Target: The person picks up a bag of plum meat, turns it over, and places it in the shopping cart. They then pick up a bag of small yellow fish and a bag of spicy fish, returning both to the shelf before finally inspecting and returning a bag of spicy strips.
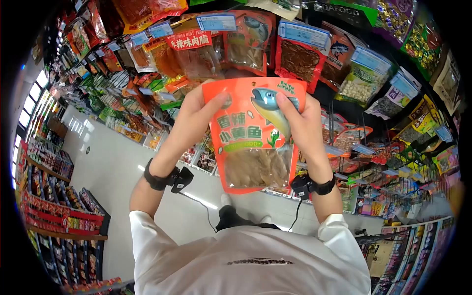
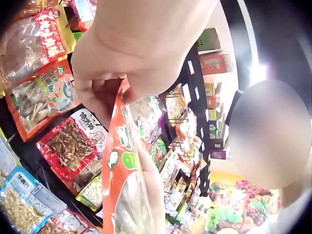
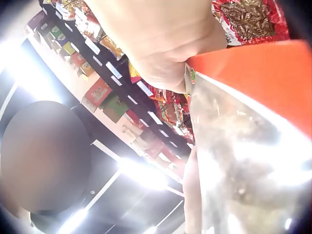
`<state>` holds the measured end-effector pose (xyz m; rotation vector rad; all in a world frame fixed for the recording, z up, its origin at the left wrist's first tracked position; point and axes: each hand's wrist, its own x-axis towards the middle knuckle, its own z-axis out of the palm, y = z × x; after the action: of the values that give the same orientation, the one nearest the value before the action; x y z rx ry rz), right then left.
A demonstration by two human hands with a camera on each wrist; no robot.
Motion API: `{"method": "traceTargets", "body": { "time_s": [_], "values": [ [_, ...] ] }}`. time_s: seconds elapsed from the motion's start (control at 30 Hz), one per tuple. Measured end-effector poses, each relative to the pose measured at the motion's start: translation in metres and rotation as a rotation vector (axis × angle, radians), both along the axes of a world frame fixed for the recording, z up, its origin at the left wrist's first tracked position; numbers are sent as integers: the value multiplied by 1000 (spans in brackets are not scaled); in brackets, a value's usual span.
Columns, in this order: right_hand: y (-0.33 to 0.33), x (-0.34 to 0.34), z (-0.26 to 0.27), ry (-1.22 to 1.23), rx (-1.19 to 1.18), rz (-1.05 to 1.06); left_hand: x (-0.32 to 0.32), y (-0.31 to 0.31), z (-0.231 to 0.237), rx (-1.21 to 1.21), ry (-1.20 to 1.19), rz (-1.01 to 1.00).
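Note:
An orange-red snack bag of dried fish [image 1: 248, 125] is held upright before the chest, its printed front with a blue and yellow fish facing up at the head view. Brownish dried pieces show through its clear lower window. My left hand [image 1: 197, 109] grips the upper left edge, thumb on the front and fingers behind. On the upper right edge my right hand [image 1: 306, 118] pinches likewise, its thumb over the fish picture. The left wrist view catches the bag [image 2: 122, 161] nearly edge-on; in the right wrist view its window [image 3: 243, 170] glints with reflected light.
Racks of hanging snack bags [image 1: 300, 51] with blue-white price tags fill the space just beyond the hands. Lower shelves of packets [image 1: 64, 211] stand across the pale tiled floor [image 1: 105, 162] at left. Another rack [image 1: 418, 246] is at lower right.

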<state>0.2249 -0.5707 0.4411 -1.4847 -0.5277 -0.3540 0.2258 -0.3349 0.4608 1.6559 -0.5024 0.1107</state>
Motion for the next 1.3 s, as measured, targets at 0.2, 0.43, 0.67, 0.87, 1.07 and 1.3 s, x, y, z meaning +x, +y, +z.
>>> {"method": "traceTargets", "body": {
  "time_s": [0.2,0.43,0.67,0.87,1.07,1.3],
  "values": [
    [48,55,9,-31,15,-120,80,29,12,-114,-150,31],
    [84,105,13,-78,89,-224,160,55,26,111,-248,7],
    [94,128,19,-161,20,-411,189,47,26,-101,-571,117],
    [92,149,29,-276,-29,-460,198,35,37,-33,-714,279],
    [91,154,27,-288,20,-406,203,33,44,28,-894,354],
    [83,162,16,-274,14,-387,196,30,39,64,-787,371]
  ]
}}
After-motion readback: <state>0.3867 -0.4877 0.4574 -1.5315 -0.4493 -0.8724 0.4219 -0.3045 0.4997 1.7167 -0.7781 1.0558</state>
